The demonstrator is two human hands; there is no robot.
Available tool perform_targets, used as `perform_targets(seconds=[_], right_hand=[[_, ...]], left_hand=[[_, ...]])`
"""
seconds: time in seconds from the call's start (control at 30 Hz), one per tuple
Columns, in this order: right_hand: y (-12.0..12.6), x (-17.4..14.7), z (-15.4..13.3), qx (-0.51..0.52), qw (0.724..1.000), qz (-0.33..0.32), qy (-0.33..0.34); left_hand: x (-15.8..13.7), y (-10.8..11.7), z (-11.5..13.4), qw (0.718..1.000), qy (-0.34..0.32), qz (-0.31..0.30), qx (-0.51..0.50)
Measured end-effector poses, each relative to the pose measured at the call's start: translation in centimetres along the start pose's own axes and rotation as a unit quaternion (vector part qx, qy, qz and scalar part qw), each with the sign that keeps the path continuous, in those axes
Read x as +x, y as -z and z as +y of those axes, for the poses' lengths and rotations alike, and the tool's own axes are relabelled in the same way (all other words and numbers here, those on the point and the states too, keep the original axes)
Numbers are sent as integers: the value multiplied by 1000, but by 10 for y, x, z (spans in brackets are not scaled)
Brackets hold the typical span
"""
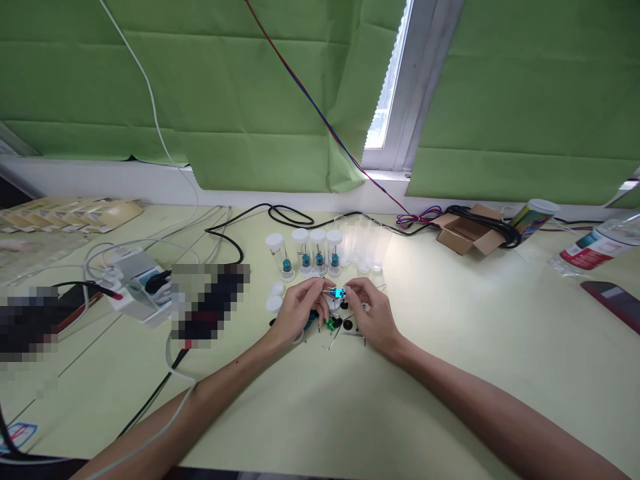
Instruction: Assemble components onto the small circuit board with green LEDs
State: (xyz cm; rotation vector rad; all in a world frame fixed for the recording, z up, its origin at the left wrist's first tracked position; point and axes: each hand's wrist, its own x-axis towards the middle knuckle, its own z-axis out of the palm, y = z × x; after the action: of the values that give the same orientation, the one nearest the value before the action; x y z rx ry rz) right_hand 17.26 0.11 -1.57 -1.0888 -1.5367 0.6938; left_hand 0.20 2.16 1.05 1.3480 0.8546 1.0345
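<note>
From the left, then: two white caps (275, 304) lie on the table (450, 373), just left of your left hand (301, 303). Thumb and fingers there are together, pinching a thin silver shaft (327, 291) that runs to the blue piece (338, 293); whether shaft and piece are one part, I can't tell. Just beyond those fingers stand four lidded tubes (303, 251), near enough for a raised knuckle to knock, so work low. Now the middle: the blue piece sits between your two sets of fingertips. Brace it with the left, make the small movements with the right, and go gently; a sideways push could flick it loose. On your near side of it, a green piece (331, 324), black discs (348, 325) and a bent metal rod (329, 348) lie loose; anything dropped could get lost among them. And over to your right hand (373, 312): fingertips closed on the blue piece's right end, the exact contact too small to read. Rest both wrists for steadiness.
</note>
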Motion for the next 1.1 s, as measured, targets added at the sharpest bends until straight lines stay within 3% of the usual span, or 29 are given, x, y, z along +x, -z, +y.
perform_targets(seconds=[0.47, 0.8, 1.1], right_hand=[[1, 0, -2, -14, 1000, -15, -23], [1, -1, -5, -21, 999, 1, 30], [0, -1, 1, -10, 1000, -2, 12]], left_hand=[[0, 0, 1, 1000, 2, 6, -3], [1, 1, -3, 1000, -5, 16, -10], [-1, -1, 1, 1000, 1, 12, 7]])
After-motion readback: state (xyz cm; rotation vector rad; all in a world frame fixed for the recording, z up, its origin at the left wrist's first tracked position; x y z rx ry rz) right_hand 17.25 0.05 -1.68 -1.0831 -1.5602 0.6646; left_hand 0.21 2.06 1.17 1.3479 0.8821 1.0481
